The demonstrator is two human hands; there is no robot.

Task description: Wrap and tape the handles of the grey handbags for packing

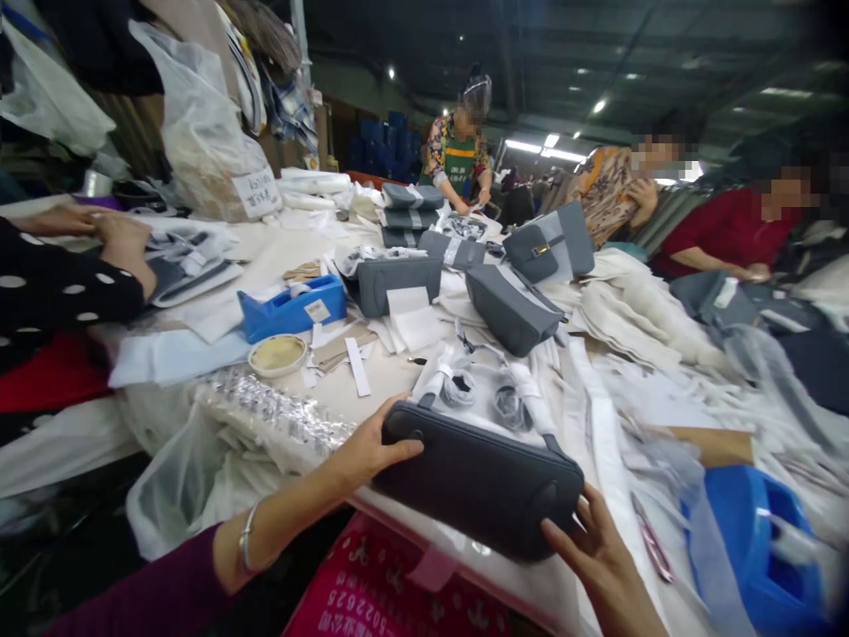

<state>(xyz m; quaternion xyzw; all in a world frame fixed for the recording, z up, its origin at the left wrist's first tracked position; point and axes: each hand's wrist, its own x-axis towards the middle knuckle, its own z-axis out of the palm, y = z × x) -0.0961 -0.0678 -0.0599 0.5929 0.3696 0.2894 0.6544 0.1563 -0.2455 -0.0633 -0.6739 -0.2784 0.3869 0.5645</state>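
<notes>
A dark grey handbag (478, 473) is tipped toward me at the table's near edge, its long flat side facing me. White wrapping (494, 389) covers its handles on the far side. My left hand (379, 442) grips the bag's left end, thumb on the near face and fingers partly hidden behind. At the right end, my right hand (590, 535) holds the lower corner between thumb and fingers. Just beyond the bag lie a white paper strip (357, 366) and a round tub of pale paste (277, 354).
Blue tape dispensers stand at left (295, 307) and lower right (756, 548). Red-handled scissors (653, 544) lie right of my right hand. More grey bags (514, 305) are ahead. A co-worker's polka-dot sleeve (66, 287) is at left; several people work across the table.
</notes>
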